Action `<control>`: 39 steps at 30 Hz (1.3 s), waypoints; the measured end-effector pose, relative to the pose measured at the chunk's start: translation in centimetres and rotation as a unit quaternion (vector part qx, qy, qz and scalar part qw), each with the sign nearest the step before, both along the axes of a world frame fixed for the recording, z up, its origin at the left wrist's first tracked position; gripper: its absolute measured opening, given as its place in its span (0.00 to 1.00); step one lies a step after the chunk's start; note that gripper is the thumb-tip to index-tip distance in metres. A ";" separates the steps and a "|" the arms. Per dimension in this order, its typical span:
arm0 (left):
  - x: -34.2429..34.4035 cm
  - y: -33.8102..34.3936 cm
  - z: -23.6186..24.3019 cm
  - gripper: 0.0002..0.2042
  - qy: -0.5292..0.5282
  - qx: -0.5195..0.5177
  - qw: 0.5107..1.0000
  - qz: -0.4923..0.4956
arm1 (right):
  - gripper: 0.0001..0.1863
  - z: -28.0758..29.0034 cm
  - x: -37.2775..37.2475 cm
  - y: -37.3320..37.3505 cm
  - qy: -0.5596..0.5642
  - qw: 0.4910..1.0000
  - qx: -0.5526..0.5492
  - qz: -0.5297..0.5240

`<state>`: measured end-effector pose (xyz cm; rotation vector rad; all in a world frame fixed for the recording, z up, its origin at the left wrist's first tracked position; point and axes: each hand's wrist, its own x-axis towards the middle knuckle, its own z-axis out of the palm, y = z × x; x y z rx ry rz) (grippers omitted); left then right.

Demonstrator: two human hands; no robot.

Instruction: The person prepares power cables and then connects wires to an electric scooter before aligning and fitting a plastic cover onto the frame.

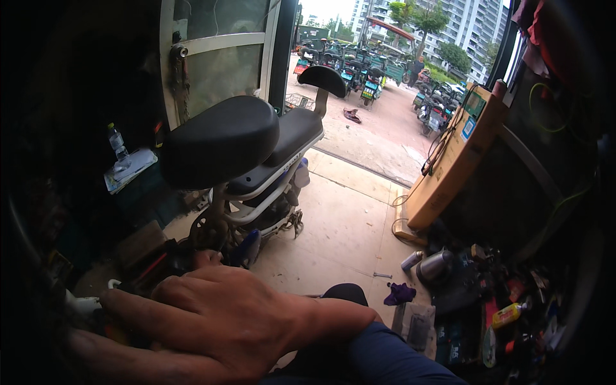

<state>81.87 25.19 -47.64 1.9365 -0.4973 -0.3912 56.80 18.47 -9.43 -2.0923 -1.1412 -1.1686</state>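
Observation:
My right hand fills the lower left, back upward, its forearm coming in from the right. Its fingers reach left and bend downward; the tips, and whatever they close on, are hidden. Beside them is a curved white part in shadow. A small patch of skin shows just beyond the knuckles, perhaps my left hand; its fingers do not show clearly. Past the hands stands an electric scooter with a black saddle, a longer rear seat and a padded backrest. Blue fabric lies near my forearm.
A water bottle stands on papers at left. A tall cardboard box leans right of the doorway. A metal flask, purple cloth, bolt and yellow bottle lie among clutter. Parked scooters stand outside.

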 end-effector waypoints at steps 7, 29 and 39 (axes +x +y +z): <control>-1.2 0.5 1.9 0.13 0.008 -0.007 1.000 0.001 | 0.37 0.3 -0.5 0.0 -0.006 1.000 0.006 -0.025; -4.0 0.5 6.5 0.16 0.078 -0.036 0.996 -0.003 | 0.37 2.5 2.8 -18.1 0.015 0.849 0.475 -0.230; -3.9 0.4 6.6 0.13 0.041 -0.040 0.998 0.011 | 0.35 1.2 2.3 -9.7 0.210 0.967 0.068 -0.126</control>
